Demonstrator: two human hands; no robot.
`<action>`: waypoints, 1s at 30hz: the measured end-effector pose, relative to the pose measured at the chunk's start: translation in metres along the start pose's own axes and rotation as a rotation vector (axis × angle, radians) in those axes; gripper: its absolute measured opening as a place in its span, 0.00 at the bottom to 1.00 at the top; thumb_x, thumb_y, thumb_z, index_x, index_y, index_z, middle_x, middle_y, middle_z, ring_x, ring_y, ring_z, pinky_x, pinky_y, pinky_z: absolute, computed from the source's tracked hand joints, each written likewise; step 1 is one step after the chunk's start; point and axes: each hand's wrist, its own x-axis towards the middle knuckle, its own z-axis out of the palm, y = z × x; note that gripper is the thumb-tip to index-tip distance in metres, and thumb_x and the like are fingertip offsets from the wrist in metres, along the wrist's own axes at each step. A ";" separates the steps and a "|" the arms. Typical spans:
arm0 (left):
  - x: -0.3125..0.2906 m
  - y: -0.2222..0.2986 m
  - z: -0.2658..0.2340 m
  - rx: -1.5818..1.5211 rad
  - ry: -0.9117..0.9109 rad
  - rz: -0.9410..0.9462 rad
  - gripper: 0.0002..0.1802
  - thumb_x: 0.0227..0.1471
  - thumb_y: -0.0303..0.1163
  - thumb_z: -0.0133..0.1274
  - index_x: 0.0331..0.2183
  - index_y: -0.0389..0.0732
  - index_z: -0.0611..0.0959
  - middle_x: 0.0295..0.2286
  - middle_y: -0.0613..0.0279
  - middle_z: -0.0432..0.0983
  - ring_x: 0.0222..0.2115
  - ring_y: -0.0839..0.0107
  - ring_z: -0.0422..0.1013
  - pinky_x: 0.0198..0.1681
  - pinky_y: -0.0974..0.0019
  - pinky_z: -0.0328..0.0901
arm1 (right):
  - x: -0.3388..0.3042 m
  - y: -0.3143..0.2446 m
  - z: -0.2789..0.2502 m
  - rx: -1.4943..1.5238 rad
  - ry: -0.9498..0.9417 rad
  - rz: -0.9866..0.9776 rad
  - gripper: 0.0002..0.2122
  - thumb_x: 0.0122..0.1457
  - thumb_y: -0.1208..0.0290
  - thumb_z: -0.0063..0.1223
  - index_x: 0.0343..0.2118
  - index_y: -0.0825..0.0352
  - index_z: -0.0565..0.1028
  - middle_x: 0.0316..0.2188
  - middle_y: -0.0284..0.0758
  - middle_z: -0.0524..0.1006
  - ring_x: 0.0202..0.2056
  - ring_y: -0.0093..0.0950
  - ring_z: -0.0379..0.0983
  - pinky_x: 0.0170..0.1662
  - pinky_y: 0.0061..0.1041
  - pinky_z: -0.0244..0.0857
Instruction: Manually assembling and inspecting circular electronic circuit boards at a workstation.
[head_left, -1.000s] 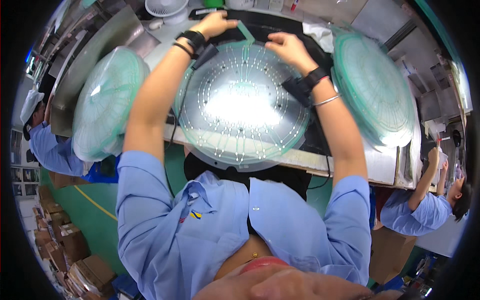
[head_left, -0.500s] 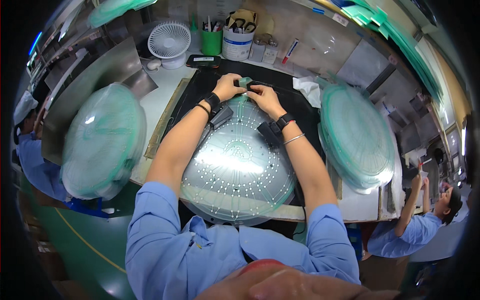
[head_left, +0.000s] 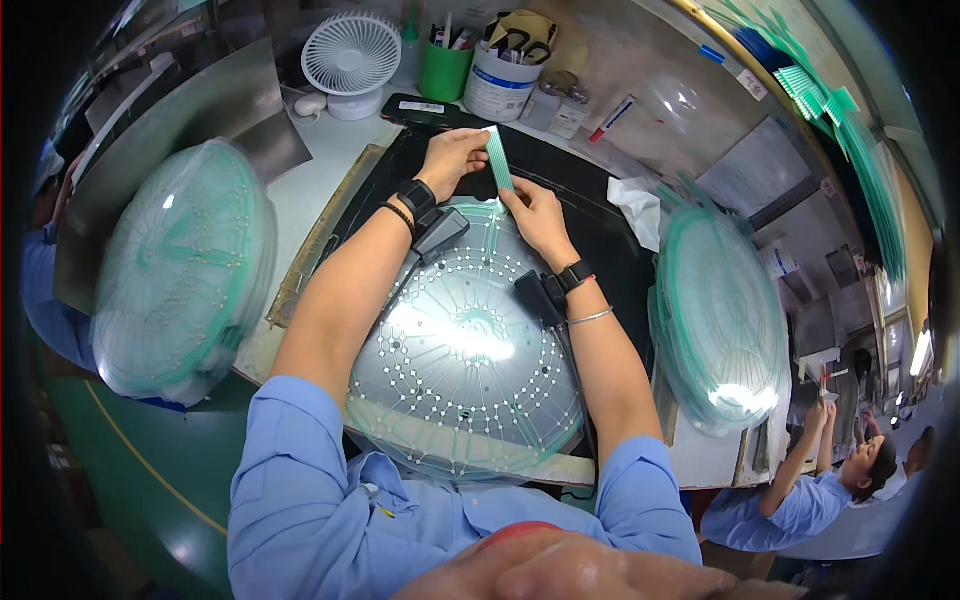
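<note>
A round clear sheet (head_left: 430,345) with pale dots and green printed lines lies in front of me, partly on a black mat (head_left: 590,225). A narrow green-striped ribbon tail (head_left: 499,160) stands out from its far edge. My left hand (head_left: 455,160) pinches the tail near its top end. Lower down, close to the sheet's edge, my right hand (head_left: 537,215) grips the same tail between thumb and fingers. Both wrists wear black straps with small dark boxes, which hang over the sheet.
Stacks of similar round sheets stand at left (head_left: 180,270) and right (head_left: 718,310). Behind the mat are a white fan (head_left: 351,55), a phone (head_left: 420,110), a green pen cup (head_left: 445,72) and a white tub (head_left: 500,85). Crumpled white tissue (head_left: 636,208) lies at right. A co-worker (head_left: 800,490) sits far right.
My hands have moved apart, the left one up and the right one down. The tail, bunched between my fingers before, now shows stretched out between them. The view has shifted slightly.
</note>
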 end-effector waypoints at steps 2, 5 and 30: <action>-0.003 -0.001 0.001 0.126 -0.074 -0.058 0.10 0.51 0.33 0.53 0.33 0.36 0.78 0.26 0.65 0.74 0.23 0.80 0.69 0.28 0.78 0.66 | 0.000 0.003 0.002 0.061 0.010 0.009 0.20 0.54 0.60 0.48 0.49 0.60 0.70 0.26 0.39 0.77 0.28 0.33 0.74 0.34 0.28 0.64; -0.003 0.000 0.001 0.256 -0.145 -0.112 0.10 0.49 0.32 0.55 0.30 0.34 0.79 0.24 0.64 0.74 0.22 0.80 0.69 0.27 0.79 0.68 | 0.002 0.012 0.004 0.088 0.011 -0.014 0.21 0.54 0.60 0.48 0.51 0.58 0.68 0.27 0.40 0.77 0.29 0.34 0.74 0.36 0.27 0.64; -0.003 -0.007 0.000 0.184 -0.141 0.006 0.12 0.52 0.37 0.52 0.28 0.36 0.77 0.21 0.64 0.73 0.21 0.80 0.69 0.26 0.80 0.64 | -0.002 0.015 -0.010 0.423 -0.149 -0.097 0.09 0.45 0.85 0.43 0.23 0.73 0.79 0.43 0.38 0.75 0.34 0.21 0.71 0.38 0.15 0.62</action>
